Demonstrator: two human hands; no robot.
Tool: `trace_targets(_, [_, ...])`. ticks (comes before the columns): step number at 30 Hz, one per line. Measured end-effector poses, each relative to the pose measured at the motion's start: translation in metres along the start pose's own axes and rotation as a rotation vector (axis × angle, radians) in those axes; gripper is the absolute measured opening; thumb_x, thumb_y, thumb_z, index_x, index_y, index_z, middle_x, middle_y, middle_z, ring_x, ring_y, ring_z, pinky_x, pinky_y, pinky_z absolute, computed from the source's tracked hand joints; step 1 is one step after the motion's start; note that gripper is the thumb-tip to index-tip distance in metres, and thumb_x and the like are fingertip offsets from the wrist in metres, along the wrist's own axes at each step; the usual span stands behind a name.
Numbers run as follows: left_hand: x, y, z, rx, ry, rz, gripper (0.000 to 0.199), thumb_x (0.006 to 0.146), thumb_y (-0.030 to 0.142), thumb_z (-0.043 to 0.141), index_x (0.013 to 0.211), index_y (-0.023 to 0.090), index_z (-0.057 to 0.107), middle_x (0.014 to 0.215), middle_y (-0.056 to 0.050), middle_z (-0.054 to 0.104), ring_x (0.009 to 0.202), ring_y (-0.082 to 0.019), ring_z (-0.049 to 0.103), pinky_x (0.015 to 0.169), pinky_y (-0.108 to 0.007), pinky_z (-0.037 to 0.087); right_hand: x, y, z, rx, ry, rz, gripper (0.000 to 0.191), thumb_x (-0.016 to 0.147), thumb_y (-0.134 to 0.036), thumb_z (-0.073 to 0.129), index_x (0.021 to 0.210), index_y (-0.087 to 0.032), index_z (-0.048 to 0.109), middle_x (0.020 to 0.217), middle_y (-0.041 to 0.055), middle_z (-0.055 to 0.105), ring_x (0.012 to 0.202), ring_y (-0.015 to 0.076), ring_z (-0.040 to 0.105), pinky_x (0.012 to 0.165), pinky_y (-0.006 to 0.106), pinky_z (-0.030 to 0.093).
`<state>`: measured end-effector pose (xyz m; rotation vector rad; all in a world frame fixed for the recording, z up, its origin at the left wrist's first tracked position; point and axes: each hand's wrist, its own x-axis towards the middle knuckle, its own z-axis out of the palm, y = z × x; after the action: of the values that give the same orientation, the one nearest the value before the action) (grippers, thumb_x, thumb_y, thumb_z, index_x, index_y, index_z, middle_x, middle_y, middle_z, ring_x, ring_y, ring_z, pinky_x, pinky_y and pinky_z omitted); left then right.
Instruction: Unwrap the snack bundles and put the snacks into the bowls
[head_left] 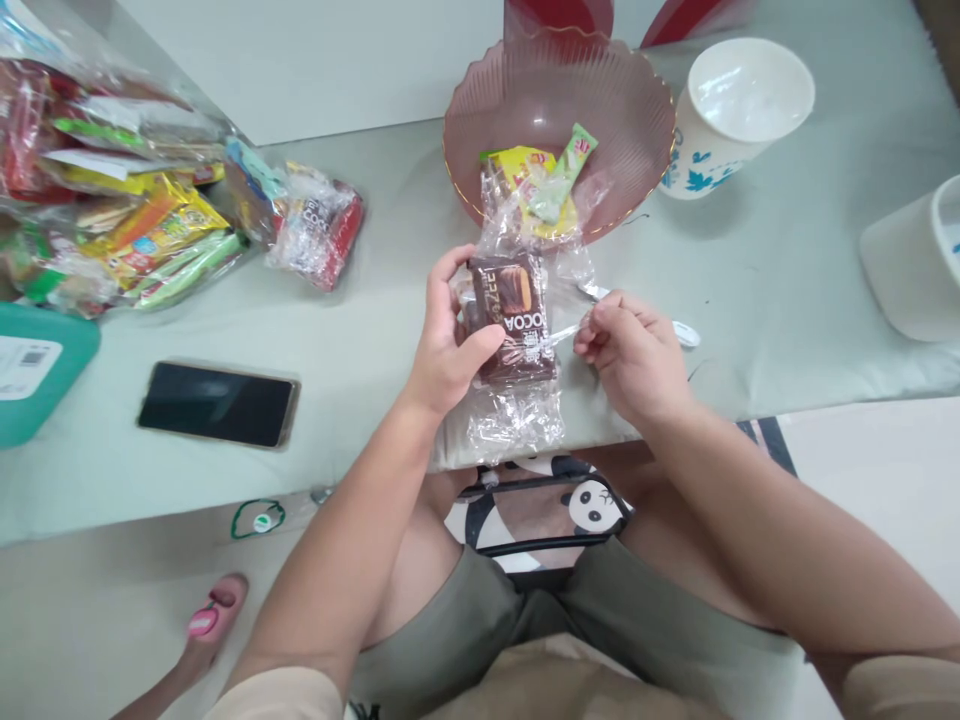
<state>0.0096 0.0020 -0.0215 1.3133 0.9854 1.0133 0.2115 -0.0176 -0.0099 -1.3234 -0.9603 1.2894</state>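
My left hand grips a dark brown cocoa snack pack from its left side, thumb across the front. Clear plastic wrap surrounds the pack and spreads crumpled above and below it. At the pack's right side, my right hand pinches a stretched strand of the clear wrap between thumb and fingers. Partly under that hand lies a slim tool with a white handle and a metal tip; its kind is hidden. Just beyond the pack stands a pink fluted bowl with a yellow snack packet and a green stick packet in it.
Wrapped snacks pile up at the left, beside a red cocoa pack. A phone lies near a green container. Paper cups, one with blue leaves, another plain, stand right. Another person's foot shows below.
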Motion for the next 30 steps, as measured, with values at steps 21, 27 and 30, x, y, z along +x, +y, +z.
trace_targets(21, [-0.002, 0.015, -0.011, 0.016, -0.051, -0.088, 0.067, 0.08, 0.039, 0.071, 0.14, 0.03, 0.043, 0.122, -0.004, 0.064, 0.107, -0.025, 0.063, 0.1, -0.042, 0.051, -0.013, -0.009, -0.007, -0.472, -0.365, -0.669, 0.019, 0.079, -0.006, 0.05, 0.074, -0.023, 0.058, 0.082, 0.0006, 0.057, 0.071, 0.0135, 0.053, 0.065, 0.03, 0.043])
trace_targets(27, [0.002, 0.012, -0.009, -0.112, 0.008, -0.219, 0.063, 0.08, 0.036, 0.063, 0.137, 0.034, 0.037, 0.114, -0.001, 0.064, 0.099, -0.022, 0.065, 0.088, -0.039, 0.055, -0.01, -0.007, -0.007, -0.485, -0.233, -0.453, 0.012, 0.08, -0.013, 0.052, 0.077, -0.023, 0.058, 0.095, 0.0046, 0.059, 0.085, 0.0192, 0.059, 0.078, 0.038, 0.049])
trace_targets(30, [-0.001, 0.012, -0.006, -0.01, 0.059, -0.136, 0.064, 0.081, 0.035, 0.067, 0.138, 0.031, 0.037, 0.121, -0.003, 0.064, 0.105, -0.023, 0.065, 0.097, -0.04, 0.054, -0.012, -0.004, -0.005, -0.665, -0.153, -0.717, 0.013, 0.082, -0.025, 0.062, 0.094, -0.025, 0.065, 0.109, 0.008, 0.063, 0.105, 0.0265, 0.06, 0.091, 0.045, 0.046])
